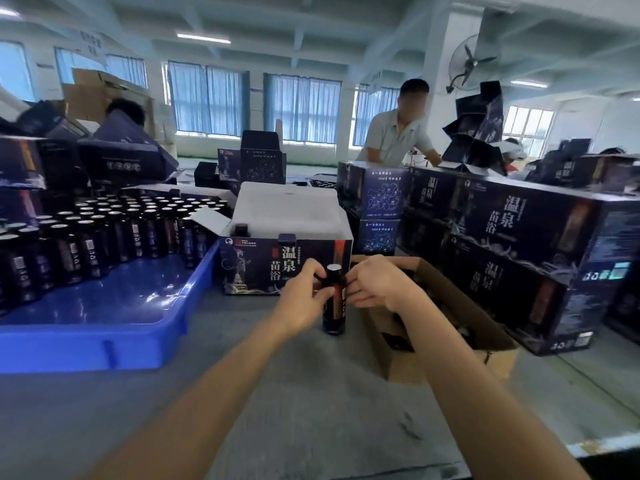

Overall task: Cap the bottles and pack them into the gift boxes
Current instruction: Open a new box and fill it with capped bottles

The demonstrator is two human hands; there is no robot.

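Head cam, only view. Main thing is a small dark glass bottle (334, 306), standing upright on the grey desk (311, 410), approx centre frame. It's right in front of the open dark-blue printed gift box (256, 271) and just left of the brown cardboard carton (495, 330). Bottle has an orange-brown label down one side w/ some print, dark glossy glass at the bottom, and a black cap w/ pale shiny top (334, 268) sitting on the neck.

Left hand (304, 294) has its fingers curled round the shoulder/neck area. Right hand (372, 284) pinches the neck from the other side w/ its fingertips. Both are on the bottle, neither on the cap top itself afaict.

Hard to see:
- Fingers cover the neck + upper label, so can't tell if the cap is seated all the way down.
- There's a small black bit between the left fingers at the neck, no idea what it is.
- Label text is too small/blurry to read.
- Gift box has its white inner flaps up and one more capped bottle (241, 230) poking out at the back-left corner, only cap + shoulders visible. Rest of the inside is hidden by the front wall.
- Carton contents are just dark shapes.
- Blue plastic tray (104, 327) on the left holds rows of dark capped bottles (86, 237), cut off by the frame edge.
- Stacked closed gift boxes (519, 237) on the right are also cut off.
- Person in a light-grey shirt (391, 140) stands behind them, lower body hidden.
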